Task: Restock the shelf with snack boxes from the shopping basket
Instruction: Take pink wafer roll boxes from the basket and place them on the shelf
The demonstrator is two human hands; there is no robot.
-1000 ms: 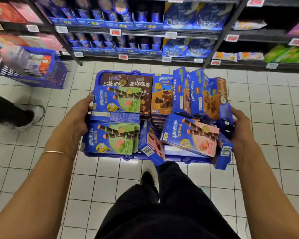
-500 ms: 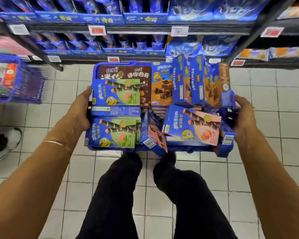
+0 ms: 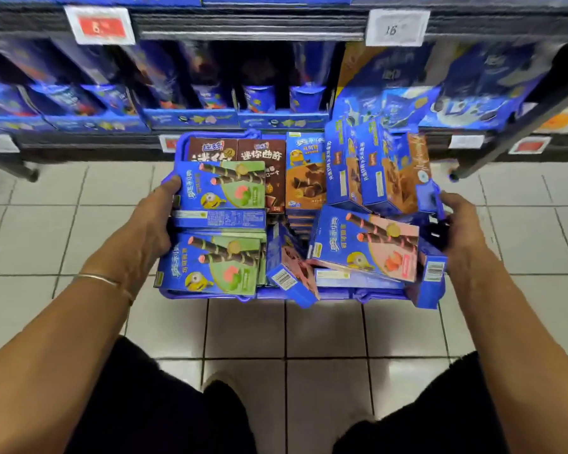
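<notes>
A blue shopping basket [image 3: 341, 293] is held above the tiled floor, packed with snack boxes. My left hand [image 3: 148, 227] grips its left side, fingers curled against a blue and green box [image 3: 225, 186]. My right hand [image 3: 461, 224] grips the basket's right side by the dark handle. A second green box [image 3: 214, 263] lies at the front left, a blue and pink box [image 3: 366, 242] at the front right. Brown boxes [image 3: 259, 155] and blue and brown boxes [image 3: 374, 172] stand at the back. The shelf [image 3: 250, 132] with blue boxes is just beyond the basket.
Price tags [image 3: 100, 27] hang on the upper shelf rail. A shelf upright foot [image 3: 454, 175] stands on the floor at the right, another [image 3: 30, 175] at the left. My dark-trousered legs [image 3: 164, 404] and a shoe [image 3: 223, 391] are below the basket on white tiles.
I have moved closer to the shelf with the basket; the shelf now fills the top of the view. The other blue basket and the person at the left have left the view.
</notes>
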